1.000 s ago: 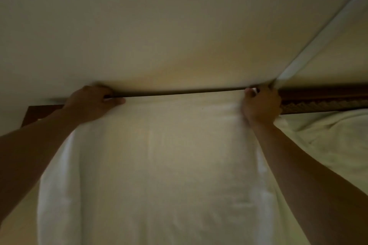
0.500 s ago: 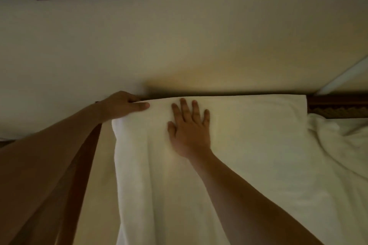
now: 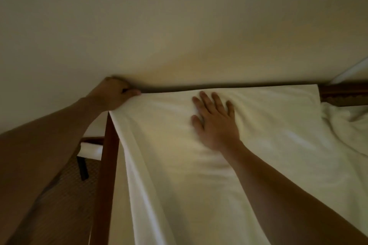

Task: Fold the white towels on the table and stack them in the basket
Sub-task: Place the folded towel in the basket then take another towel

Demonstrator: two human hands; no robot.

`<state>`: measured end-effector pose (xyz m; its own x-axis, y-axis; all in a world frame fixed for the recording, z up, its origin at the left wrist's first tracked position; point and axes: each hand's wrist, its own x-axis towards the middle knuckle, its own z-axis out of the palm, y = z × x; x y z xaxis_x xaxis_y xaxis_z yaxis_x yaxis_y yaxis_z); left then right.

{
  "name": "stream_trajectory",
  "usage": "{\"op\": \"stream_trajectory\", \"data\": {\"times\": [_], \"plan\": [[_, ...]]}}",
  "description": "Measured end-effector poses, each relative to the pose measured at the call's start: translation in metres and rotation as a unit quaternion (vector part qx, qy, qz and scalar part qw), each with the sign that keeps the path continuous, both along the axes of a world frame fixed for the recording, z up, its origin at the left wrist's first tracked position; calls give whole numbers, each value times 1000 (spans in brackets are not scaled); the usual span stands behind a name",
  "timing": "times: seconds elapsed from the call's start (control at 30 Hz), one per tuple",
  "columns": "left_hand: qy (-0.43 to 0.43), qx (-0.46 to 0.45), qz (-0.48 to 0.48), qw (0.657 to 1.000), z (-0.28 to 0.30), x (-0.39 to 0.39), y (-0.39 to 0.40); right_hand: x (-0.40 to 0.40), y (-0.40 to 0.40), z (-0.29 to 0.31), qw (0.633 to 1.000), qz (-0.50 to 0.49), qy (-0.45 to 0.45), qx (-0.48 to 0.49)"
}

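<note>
The towel is spread over the table, its far edge laid close along the wall and its left side hanging past the table's dark wooden edge. Its far-left corner is pinched by the left hand, thumb and curled fingers closed on the cloth right against the wall. The right hand is laid flat on the towel near the far edge, fingers spread and straight, and small wrinkles are seen fanning out from under it.

The task is judged to be at an early stage: this towel is being smoothed or squared, and whether a fold has already been made in it cannot be told. More white cloth, crumpled, is seen at the right, so more folding seems to be left. The basket is not in view, and nothing can be said of any stack.

Room is tight at the far side, where towel and wall nearly meet; the left hand is wedged there. Open space is offered toward the near side and over the left edge, where part of a chair is glimpsed below. At the right, free movement is limited by the crumpled cloth.
</note>
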<state>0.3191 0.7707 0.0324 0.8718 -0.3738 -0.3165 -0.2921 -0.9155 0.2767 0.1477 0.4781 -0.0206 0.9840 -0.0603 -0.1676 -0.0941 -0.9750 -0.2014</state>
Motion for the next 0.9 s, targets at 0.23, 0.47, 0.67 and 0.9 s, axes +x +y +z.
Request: {"op": "stream_trajectory", "data": {"times": [0.23, 0.47, 0.67, 0.9], "plan": [[-50, -49, 140, 988, -23, -24, -1, 2, 3, -2, 1000, -18, -12, -17], [-127, -196, 211, 949, 16, -215, -23, -5, 19, 11, 999, -38, -8, 2], [139, -110, 246, 953, 23, -400, -55, -177, 58, 20, 989, 6, -116, 91], [87, -96, 274, 953, 11, -458, -64, -336, 56, -12, 997, 70, -24, 13]]}}
